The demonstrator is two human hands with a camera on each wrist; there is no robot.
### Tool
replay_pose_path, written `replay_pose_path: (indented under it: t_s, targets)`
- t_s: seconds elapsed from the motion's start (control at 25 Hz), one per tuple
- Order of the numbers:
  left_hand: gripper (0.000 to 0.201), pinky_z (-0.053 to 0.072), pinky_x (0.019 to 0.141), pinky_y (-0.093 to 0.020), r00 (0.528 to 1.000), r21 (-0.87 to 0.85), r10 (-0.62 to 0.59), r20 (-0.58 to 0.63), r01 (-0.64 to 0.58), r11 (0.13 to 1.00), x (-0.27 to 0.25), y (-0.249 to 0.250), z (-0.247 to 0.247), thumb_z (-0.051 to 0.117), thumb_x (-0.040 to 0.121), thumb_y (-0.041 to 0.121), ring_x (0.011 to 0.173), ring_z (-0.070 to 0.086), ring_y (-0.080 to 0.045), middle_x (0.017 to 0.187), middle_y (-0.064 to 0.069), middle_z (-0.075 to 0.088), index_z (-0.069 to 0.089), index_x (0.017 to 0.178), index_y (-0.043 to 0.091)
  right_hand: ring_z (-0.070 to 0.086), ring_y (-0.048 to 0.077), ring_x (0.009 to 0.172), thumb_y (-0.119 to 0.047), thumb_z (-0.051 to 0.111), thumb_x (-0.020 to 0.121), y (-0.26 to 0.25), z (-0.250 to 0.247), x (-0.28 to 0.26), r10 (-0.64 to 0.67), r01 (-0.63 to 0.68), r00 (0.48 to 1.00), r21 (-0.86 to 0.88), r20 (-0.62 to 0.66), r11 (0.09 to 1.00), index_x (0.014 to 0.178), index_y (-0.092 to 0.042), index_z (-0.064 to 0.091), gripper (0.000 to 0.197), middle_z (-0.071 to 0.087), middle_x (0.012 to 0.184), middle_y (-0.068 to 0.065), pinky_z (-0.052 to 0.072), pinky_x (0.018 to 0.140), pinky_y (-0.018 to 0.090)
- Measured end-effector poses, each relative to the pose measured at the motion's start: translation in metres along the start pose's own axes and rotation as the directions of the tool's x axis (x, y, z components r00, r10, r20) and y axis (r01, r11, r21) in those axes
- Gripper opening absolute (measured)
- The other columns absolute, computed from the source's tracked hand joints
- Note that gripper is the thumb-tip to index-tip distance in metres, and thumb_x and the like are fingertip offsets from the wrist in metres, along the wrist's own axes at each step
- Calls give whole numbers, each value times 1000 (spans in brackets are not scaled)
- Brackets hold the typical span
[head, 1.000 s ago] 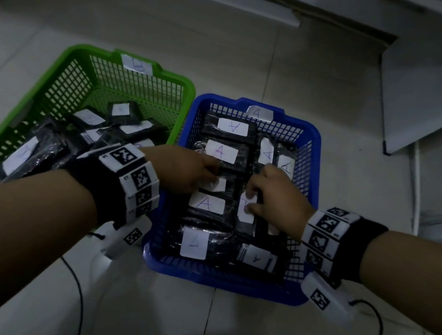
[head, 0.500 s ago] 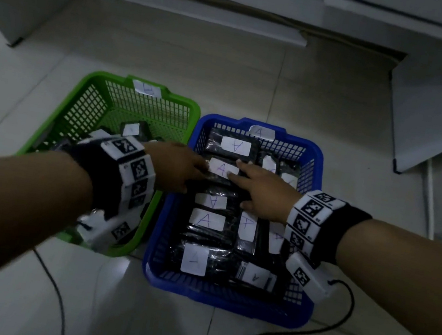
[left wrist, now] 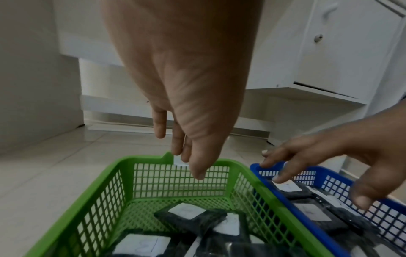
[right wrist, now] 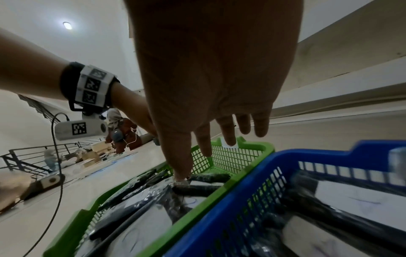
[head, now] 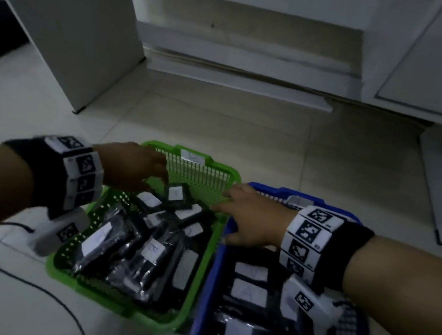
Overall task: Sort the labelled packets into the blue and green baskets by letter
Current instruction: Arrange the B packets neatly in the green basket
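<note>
Over the green basket (head: 201, 292) far edge, left hand (head: 129, 165) & right hand (head: 252, 216) hover, fingers loose, apart, holding nothing. Risk: labels on packets (head: 124, 247) blurred, dim, so a misread letter could land 1 in the blue basket (head: 204, 305) wrongly.

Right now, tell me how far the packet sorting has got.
Done: packets fill both the green basket and the blue basket; none lies on the floor in view. In hand: nothing; the left hand hangs open over the green basket's far end, and the right hand spreads open where the two baskets meet. Left: perhaps checking letters; most labels are too blurred to read.
</note>
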State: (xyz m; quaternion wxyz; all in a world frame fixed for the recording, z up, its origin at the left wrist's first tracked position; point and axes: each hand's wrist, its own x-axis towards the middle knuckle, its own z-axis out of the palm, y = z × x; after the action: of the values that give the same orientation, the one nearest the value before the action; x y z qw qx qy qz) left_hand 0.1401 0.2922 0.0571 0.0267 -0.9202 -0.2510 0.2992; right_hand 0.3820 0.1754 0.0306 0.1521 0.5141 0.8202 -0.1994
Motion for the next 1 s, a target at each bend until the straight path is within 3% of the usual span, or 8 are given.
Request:
replay_pose_path:
  t_s: [0.12,0.28,0.4,0.52,0.6,0.76,0.88,1.0]
  targets:
    - [51,36,107,-34,1000,-48,27,-15,-27,998,29,-14,35,50,93,25,132,38,-20,148,-1,34,35,142,25,43,29,125,-38,58,89,-14,-4,56,48,-50,998,72,36,996,138,-14,43,57,49,133,12,42,99,38]
    - [60,34,110,-41,970,-27,230,-83,-233,972,80,-19,54,53,93,21,138,31,-23,154,-3,28,26,146,19,57,31,103,-19,64,86,-20,18,110,196,-214,975,215,103,953,127,-9,39,49,56,119,17,46,75,32]
    - [59,44,98,-47,956,-22,286,-59,-288,957,108,-18,63,62,87,30,130,40,-27,142,-7,43,36,139,21,57,32,101,-15,66,84,-16,33,126,232,-266,957,210,171,941,125,-8,36,51,55,116,19,45,76,35]
    - [68,44,98,-46,954,-43,298,-1,-298,954,116,-23,68,68,81,41,123,44,-28,137,-6,47,38,138,21,54,32,110,-18,67,83,-14,39,128,215,-245,963,202,160,948,133,-10,35,60,53,122,17,48,83,37]
    - [70,46,96,-44,960,-40,280,-12,-281,959,115,-31,67,71,76,44,120,47,-26,132,-2,47,42,136,23,49,30,121,-20,66,85,-13,37,127,190,-213,974,204,128,956,144,-13,30,70,47,134,14,45,94,36]
    - [64,51,90,-40,988,-75,152,9,-151,986,103,-51,66,71,75,48,114,52,-23,129,1,46,48,130,26,46,29,124,-18,67,84,-11,34,135,116,-138,973,103,200,985,148,-23,27,75,36,140,10,45,93,35]
    - [70,51,92,-40,997,-186,24,-68,-37,982,91,-67,67,71,71,56,115,53,-22,129,1,49,50,130,25,54,26,111,-22,73,76,-8,30,139,129,-156,979,174,159,972,132,-20,42,64,49,126,7,50,85,35]
    - [71,51,86,-39,977,-450,-118,-177,27,892,82,-77,66,74,65,58,106,55,-22,116,-1,54,51,124,24,56,23,91,-33,72,73,-3,17,141,317,-305,948,244,-10,920,114,-16,45,52,53,104,4,46,67,30]
